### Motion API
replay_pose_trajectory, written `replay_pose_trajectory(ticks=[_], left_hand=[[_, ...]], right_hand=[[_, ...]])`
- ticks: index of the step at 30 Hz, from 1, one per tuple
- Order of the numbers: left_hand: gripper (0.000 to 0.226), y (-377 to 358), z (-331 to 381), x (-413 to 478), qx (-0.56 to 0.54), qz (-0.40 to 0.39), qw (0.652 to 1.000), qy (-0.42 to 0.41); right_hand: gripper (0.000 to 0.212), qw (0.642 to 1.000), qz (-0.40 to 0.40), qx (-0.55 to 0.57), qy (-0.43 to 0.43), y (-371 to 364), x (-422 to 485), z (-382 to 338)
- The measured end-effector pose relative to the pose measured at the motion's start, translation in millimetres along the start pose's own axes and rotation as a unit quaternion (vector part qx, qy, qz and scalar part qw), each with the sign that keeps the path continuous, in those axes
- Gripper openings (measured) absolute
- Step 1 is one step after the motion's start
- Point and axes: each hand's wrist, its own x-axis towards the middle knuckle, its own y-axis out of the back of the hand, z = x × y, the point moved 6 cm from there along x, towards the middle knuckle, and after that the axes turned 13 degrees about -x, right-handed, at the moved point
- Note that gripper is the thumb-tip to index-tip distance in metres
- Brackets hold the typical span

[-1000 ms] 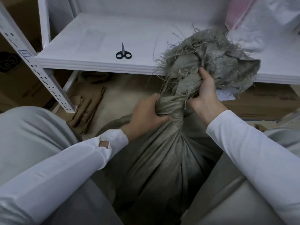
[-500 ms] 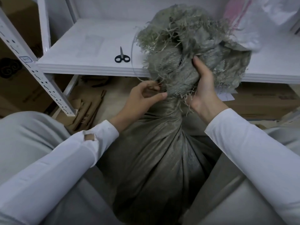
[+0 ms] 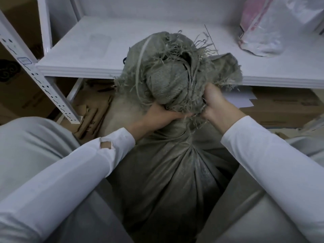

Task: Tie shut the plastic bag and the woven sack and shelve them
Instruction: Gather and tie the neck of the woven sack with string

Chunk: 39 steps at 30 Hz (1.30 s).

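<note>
1. Showing at far left the perforated shelf post (image 3: 40,81), meeting the front left corner of the white shelf (image 3: 105,41), with flattened brown cardboard (image 3: 94,111) lying under that board.
2. Cupping the underside of the bunched top with the left hand (image 3: 161,118), curling into the cloth just above the twisted neck. No longer clamping that neck as a second ago, nor pinching a loose strand as half a second ago.
3. Keeping the woven sack (image 3: 175,181) upright on the floor between the knees, just before the shelf's front edge and not yet on it. Folding its frayed mouth (image 3: 168,74) down into a rounded bundle after raising it high half a second ago, and so hiding the scissors seen earlier on the board.
4. Clamping the right side of that bundle with the right hand (image 3: 215,104), pressing the thumb up into the cloth. Working both hands close together, with only the neck between them.
5. Leaving the plastic bag (image 3: 259,28) toward the shelf's right end, well back from the front edge, clear with pink showing inside. Not possible to tell whether tied.
6. Appearing to be winding the mouth into a knot, not yet pulling it tight. Still owing the tightening and the lift onto the shelf.
</note>
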Motion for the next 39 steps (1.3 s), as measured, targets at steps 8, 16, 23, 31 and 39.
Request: replay_pose_trajectory(ticks=[8,16,23,31,39], left_hand=[[0.067,8.5,2.4,2.9,0.047,0.057,0.995,-0.068],[0.085,19.9,-11.1,14.0,0.069,0.059,0.996,-0.014],[0.073,22.2,-13.0,9.8,0.032,0.081,0.996,-0.016],[0.035,19.8,-7.0,2.1,0.19,0.139,0.972,-0.013],[0.032,-8.9,1.9,-6.1,0.443,0.065,0.891,-0.073]], right_hand=[[0.024,0.934,0.099,-0.324,0.115,24.9,1.7,-24.9],[0.032,0.852,0.174,-0.386,0.307,22.7,-20.7,-56.7],[0.051,0.744,0.312,-0.431,0.406,45.1,-36.4,-89.6],[0.047,0.854,0.174,-0.424,0.244,21.9,-26.0,-43.3],[0.109,0.89,0.078,-0.413,0.175,-2.8,-8.6,8.8]])
